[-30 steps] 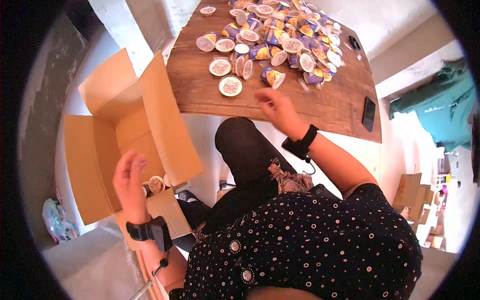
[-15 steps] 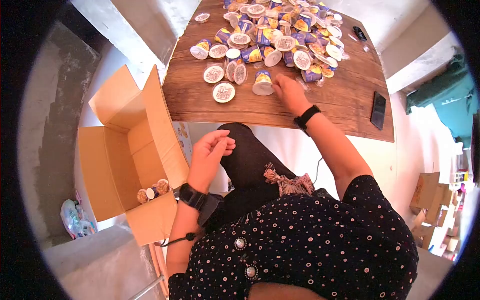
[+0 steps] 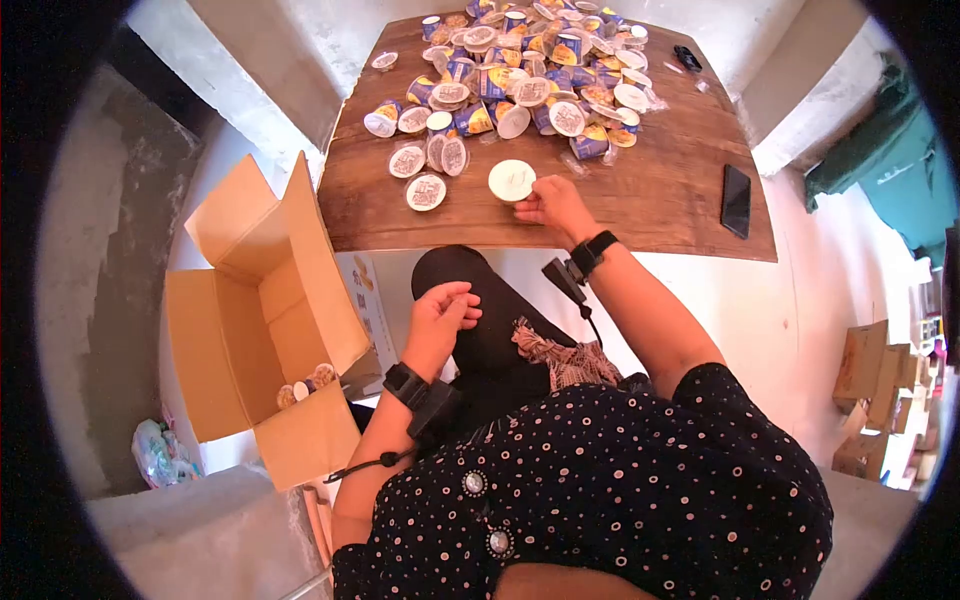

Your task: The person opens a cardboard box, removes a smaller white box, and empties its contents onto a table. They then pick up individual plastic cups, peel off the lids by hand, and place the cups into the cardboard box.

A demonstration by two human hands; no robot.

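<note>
My right hand point(image 3: 556, 208) is closed on the edge of a snack cup point(image 3: 512, 180) above the near part of the wooden table. The cup's round white face points up toward me, and its side is hidden. My left hand point(image 3: 446, 314) hovers over my dark-clothed leg with loosely bent fingers and nothing in it. To the left of the held cup, a few packed cups with printed lids lie on the table, among them a lidded cup point(image 3: 426, 192) nearest the edge. A large heap of blue-and-yellow cups point(image 3: 500, 80) covers the far part.
An open cardboard box point(image 3: 270, 315) stands at my left, with a few cups point(image 3: 302, 391) low inside it. On the right of the wooden table point(image 3: 660, 205) lies a black phone point(image 3: 736, 201). A small black object point(image 3: 687, 58) is farther back. Cartons point(image 3: 862, 375) stand at far right.
My right hand has gripped the snack cup and tipped it, so its white face now shows. My left hand has shifted slightly down and its fingers have loosened. The view has shifted a little.
</note>
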